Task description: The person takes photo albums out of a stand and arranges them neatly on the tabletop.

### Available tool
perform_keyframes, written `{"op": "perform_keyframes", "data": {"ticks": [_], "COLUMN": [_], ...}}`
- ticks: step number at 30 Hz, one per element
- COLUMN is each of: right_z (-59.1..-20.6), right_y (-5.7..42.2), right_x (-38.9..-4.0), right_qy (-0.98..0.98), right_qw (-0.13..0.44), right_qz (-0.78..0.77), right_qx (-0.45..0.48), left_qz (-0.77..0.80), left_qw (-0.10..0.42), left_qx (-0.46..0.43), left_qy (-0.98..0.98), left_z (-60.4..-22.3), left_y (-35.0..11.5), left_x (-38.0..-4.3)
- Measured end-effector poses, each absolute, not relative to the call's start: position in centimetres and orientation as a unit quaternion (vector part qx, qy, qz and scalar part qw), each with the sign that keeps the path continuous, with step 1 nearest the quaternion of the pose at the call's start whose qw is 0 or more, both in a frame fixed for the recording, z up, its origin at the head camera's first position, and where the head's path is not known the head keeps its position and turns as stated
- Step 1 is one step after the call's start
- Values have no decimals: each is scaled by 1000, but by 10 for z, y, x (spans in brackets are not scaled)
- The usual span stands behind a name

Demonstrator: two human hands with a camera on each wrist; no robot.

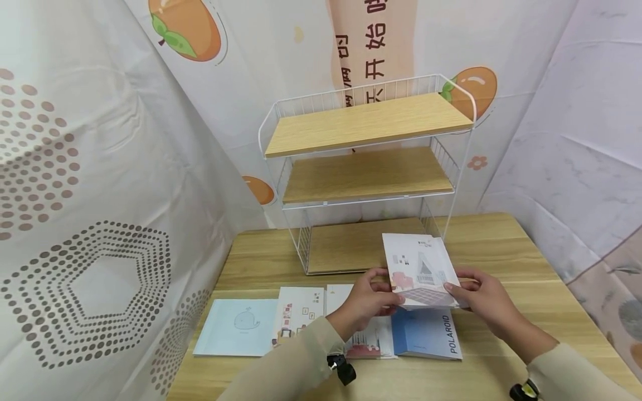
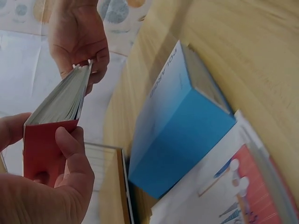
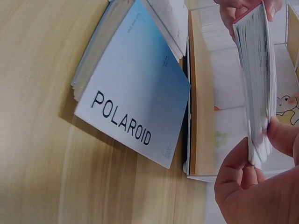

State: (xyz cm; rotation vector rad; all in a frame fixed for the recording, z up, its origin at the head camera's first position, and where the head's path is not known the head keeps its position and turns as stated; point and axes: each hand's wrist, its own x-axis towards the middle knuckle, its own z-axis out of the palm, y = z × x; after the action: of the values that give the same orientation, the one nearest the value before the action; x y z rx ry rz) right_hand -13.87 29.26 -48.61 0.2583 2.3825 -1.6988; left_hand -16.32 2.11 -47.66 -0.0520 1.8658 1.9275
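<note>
Both hands hold a white photo album (image 1: 418, 262) above the table, in front of the rack. Its upper cover shows a barcode and pink drawings. The left hand (image 1: 368, 299) grips the red spine (image 2: 49, 147), thumb on one side and fingers on the other. Across from it, the right hand (image 1: 484, 298) pinches the open page edge (image 3: 256, 135), where the leaves fan slightly. Below lies a blue album marked POLAROID (image 1: 431, 337), partly covered by the held one in the head view. Beside it, a white album with a pink-red drawing (image 1: 363, 351) is partly hidden by the left arm.
A three-tier white wire rack with wooden shelves (image 1: 371, 175) stands at the back of the wooden table (image 1: 501, 256). To the left lie a light blue whale album (image 1: 236, 328) and a white album with small pictures (image 1: 306, 312). Printed cloth hangs around the table.
</note>
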Motion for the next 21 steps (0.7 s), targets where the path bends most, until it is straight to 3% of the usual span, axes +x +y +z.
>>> {"op": "perform_keyframes", "data": {"ticks": [21], "right_z": [-494], "right_y": [318], "right_x": [-107], "right_qy": [825], "right_qw": [106], "right_qz": [-547], "right_qx": [90], "left_qz": [727], "left_qw": [234], "left_qx": [-16], "left_qy": [645], "left_z": [-493], "left_y": [44], "left_x": [-135]}}
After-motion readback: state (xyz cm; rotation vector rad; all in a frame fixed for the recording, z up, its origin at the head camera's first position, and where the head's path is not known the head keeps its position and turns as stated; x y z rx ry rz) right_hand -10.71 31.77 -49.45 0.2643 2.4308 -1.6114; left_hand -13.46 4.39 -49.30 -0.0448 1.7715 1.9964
